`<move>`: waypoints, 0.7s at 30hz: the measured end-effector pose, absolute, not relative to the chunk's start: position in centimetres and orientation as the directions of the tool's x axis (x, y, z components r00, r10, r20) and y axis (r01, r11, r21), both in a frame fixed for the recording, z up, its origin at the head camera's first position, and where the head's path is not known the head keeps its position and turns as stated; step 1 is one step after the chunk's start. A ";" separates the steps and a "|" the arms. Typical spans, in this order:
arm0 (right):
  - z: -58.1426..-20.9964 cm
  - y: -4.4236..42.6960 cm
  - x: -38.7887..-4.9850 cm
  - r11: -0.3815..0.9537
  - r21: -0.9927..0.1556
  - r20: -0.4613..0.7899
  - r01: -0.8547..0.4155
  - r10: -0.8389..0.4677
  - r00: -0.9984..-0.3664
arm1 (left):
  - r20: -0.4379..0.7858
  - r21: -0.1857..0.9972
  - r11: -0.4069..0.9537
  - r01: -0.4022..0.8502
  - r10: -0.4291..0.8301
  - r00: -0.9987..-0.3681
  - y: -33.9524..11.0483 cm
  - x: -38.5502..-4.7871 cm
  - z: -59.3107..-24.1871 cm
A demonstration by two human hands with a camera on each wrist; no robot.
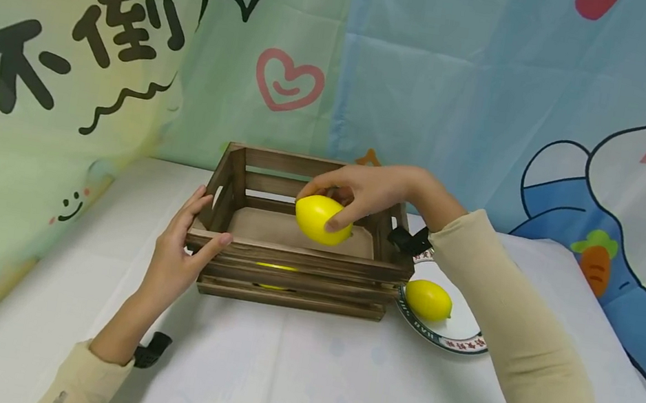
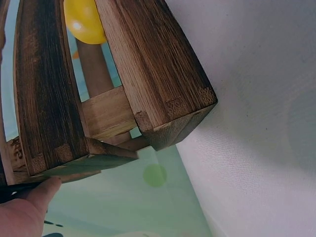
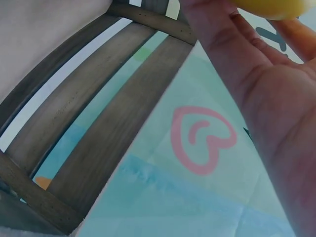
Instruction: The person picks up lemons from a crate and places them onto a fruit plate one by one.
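Note:
A yellow lemon is held between the thumb and fingers of my right hand, over the opening of a slatted wooden crate. In the right wrist view only the lower edge of this lemon shows, beside the palm. My left hand grips the crate's front left corner, its thumb on the top slat and its fingers along the left end. Through the front slats another lemon shows in part, inside the crate. A further lemon lies on a plate to the right.
The white round plate has a dark patterned rim and sits against the crate's right side, partly hidden by the right arm. A white cloth covers the table. Behind stands a printed fabric backdrop.

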State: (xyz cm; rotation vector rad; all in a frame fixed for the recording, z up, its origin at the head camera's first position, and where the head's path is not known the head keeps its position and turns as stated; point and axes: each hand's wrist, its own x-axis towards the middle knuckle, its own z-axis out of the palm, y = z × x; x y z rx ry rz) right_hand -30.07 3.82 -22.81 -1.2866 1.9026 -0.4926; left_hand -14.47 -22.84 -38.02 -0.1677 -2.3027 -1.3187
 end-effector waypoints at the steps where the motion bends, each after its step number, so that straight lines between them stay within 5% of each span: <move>1: -22.8 4.0 -30.0 0.412 -0.678 -0.379 -0.609 -0.906 -0.190 | 0.460 0.781 0.530 0.331 -0.129 -0.879 -22.8 -14.5 -38.0; 21: -22.2 7.9 -27.6 0.395 -0.725 -0.350 -0.564 -0.917 -0.193 | 0.462 0.785 0.523 0.333 -0.136 -0.876 -22.7 -14.4 -37.8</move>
